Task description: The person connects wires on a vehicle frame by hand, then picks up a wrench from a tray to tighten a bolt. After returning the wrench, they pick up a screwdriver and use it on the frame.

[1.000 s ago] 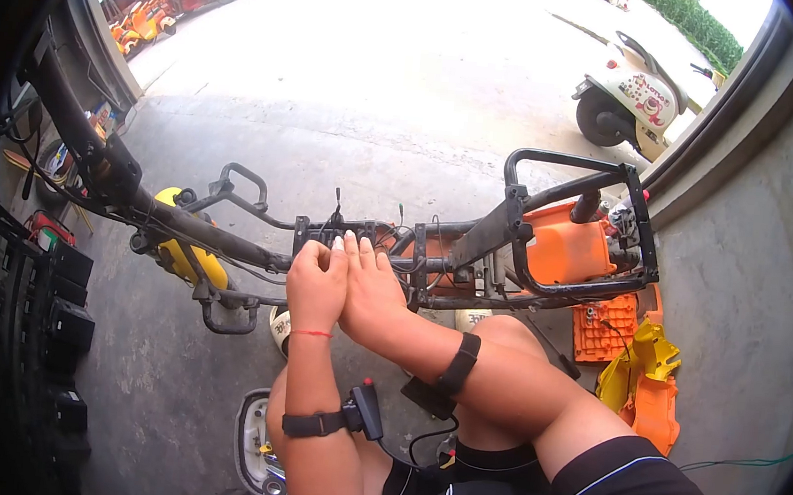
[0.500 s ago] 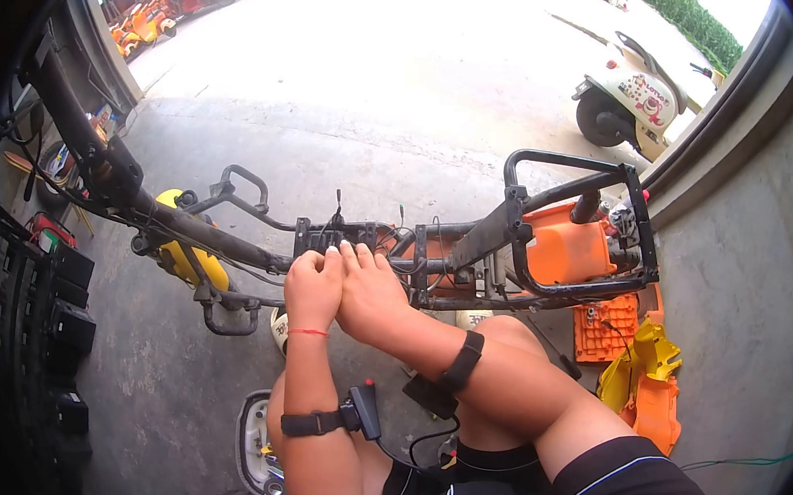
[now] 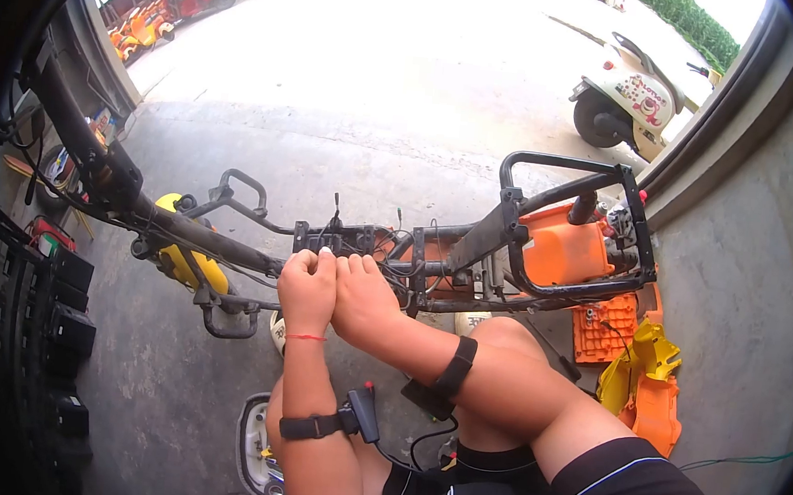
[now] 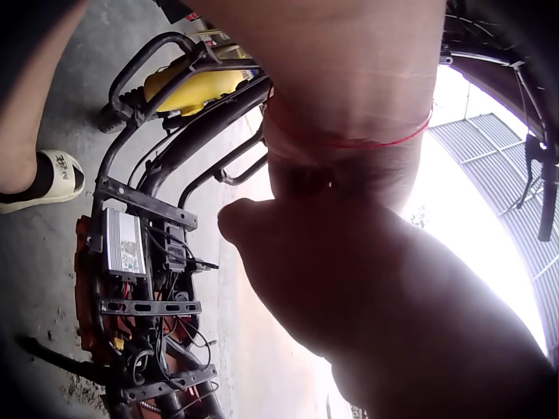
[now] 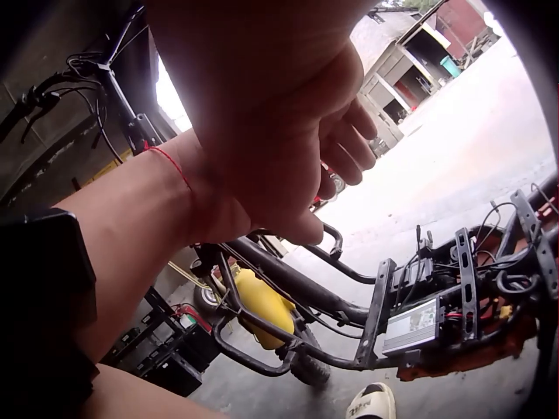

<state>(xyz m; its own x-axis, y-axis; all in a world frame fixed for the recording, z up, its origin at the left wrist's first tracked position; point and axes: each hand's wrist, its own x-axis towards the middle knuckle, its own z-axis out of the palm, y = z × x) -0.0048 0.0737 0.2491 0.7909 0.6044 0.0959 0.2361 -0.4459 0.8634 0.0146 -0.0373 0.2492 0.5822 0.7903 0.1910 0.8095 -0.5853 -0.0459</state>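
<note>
Both hands meet side by side above the middle of a bare black scooter frame (image 3: 209,239). My left hand (image 3: 306,294), with a red string at its wrist, has bent fingers and its thumb up at the top. Against its inner side rests my right hand (image 3: 364,299), fingers bent downward. The right wrist view shows the right fingers (image 5: 354,153) loosely curled, with nothing in them. Beyond and below the hands, a finned silver box (image 5: 412,327) sits among wiring (image 4: 166,336) on the frame. The left palm is hidden.
A yellow part (image 3: 190,253) lies by the frame's left end. Orange panels (image 3: 561,248) and yellow covers (image 3: 646,359) stand at right. Black boxes (image 3: 69,323) line the left side. Outside stands a cream scooter (image 3: 631,98). A light tray (image 3: 257,443) sits near the person's legs.
The right fingers, stretched out over the left hand's side a second ago, have bent and drawn back. Both hands have shifted slightly left and toward the body. The frame stays in place.
</note>
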